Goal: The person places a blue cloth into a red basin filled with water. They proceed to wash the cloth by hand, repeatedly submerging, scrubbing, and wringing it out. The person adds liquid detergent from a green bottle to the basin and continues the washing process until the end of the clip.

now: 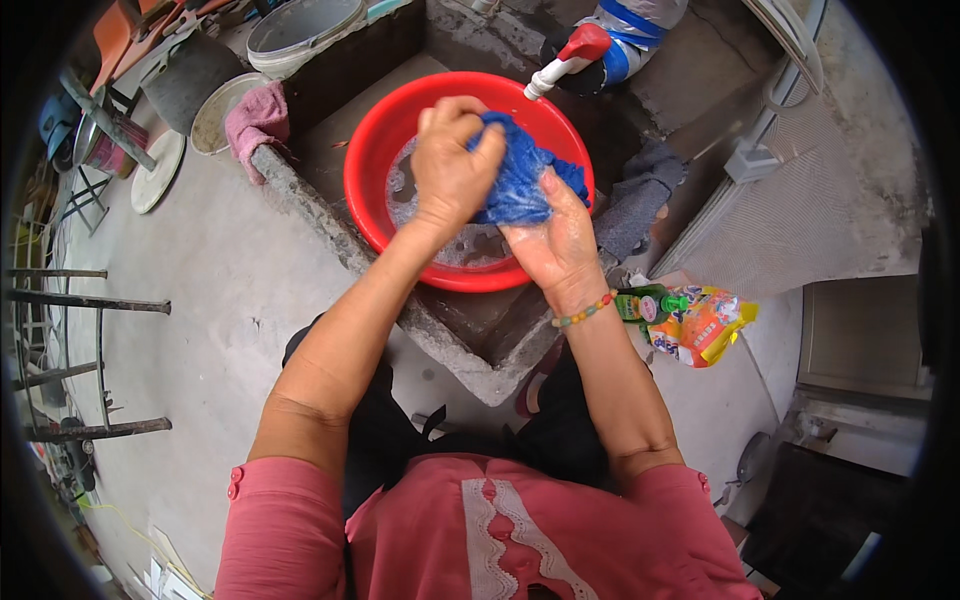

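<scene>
A wet blue cloth [517, 176] with whitish suds on it is bunched between my two hands, above a red plastic basin [469, 283]. My left hand [456, 161] grips the cloth's left side with bent fingers. From below and to the right, my right hand [556, 229] supports it, thumb pressed on top and the other fingers hidden under the fabric. Foamy water [480, 244] lies in the basin. The basin stands inside a rough concrete sink [457, 360], below a white tap with a red handle [570, 60].
A pink rag [259, 127] and a grey cloth [641, 195] drape over the sink's walls. Right of the sink are a green bottle [651, 304] and a bright detergent bag [705, 326]. Buckets [304, 37] stand at upper left, a metal rack [97, 360] at far left.
</scene>
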Demonstrator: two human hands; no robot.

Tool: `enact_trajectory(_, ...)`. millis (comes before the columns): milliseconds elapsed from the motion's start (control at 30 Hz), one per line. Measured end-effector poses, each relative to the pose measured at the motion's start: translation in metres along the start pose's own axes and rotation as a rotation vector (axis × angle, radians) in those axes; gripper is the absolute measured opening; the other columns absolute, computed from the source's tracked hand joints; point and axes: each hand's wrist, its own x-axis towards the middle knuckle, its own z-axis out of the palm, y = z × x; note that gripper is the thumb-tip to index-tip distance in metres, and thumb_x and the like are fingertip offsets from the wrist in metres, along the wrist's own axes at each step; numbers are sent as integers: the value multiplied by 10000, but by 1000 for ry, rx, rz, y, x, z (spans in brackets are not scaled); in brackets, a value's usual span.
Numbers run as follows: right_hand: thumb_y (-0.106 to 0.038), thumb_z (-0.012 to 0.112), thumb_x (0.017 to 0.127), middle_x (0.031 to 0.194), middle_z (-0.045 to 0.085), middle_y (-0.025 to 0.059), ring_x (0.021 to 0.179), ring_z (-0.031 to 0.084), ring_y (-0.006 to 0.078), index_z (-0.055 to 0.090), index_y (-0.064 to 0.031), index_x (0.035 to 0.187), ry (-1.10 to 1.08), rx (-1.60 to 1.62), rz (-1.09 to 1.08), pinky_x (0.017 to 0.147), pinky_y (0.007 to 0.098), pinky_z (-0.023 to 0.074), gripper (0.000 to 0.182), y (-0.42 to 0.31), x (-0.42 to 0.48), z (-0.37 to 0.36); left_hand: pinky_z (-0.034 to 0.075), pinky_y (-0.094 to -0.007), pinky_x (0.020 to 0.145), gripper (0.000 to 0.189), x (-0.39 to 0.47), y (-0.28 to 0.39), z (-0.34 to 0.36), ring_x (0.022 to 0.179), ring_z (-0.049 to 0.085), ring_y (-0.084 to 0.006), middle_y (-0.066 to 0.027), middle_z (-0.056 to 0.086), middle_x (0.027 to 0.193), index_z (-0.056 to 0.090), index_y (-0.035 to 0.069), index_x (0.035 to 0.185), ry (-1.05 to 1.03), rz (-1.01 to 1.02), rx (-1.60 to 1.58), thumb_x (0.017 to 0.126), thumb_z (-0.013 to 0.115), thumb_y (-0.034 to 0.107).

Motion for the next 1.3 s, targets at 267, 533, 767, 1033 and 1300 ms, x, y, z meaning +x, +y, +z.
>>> enact_trajectory(267,-364,499,917,1270,500,162,1200,449,354,476,-28,1229,188,154,-59,1035,559,297,458,-43,7,5,535,-441,762,287,10,-34,-4,842,640,-224,-98,645,898,584,19,981,-239,-1188,-1178,915,545,296)
enact_trajectory(533,-28,653,801,1103,608,106,1054,571,268,576,-40,1032,214,50,-200,999,488,386,244,-61,19,-19,480,-478,909,257,11,-13,-32,1012,591,-304,-198,587,1083,497,-62,1076,-223,-1083,-1518,900,545,119)
enact_trajectory(767,-78,713,778,1026,626,79,978,591,224,605,-46,1003,222,-61,-139,915,414,464,251,-28,26,-5,539,-389,826,227,6,-9,-33,871,633,-217,-124,622,971,542,-37,1018,36,-909,-1291,871,605,125)
enact_trajectory(1033,-342,641,844,1117,606,91,1041,579,273,570,-104,1063,581,321,174,901,474,479,332,-4,20,13,491,-270,608,231,13,-5,-22,609,587,-139,-44,620,745,585,38,879,182,-1034,-911,846,664,253)
enact_trajectory(1300,-617,415,867,949,620,115,879,616,253,560,-50,974,82,218,189,833,406,509,594,-27,14,-21,434,-397,798,335,-44,42,5,894,538,-242,-58,559,888,528,92,792,-115,-68,-421,662,774,278)
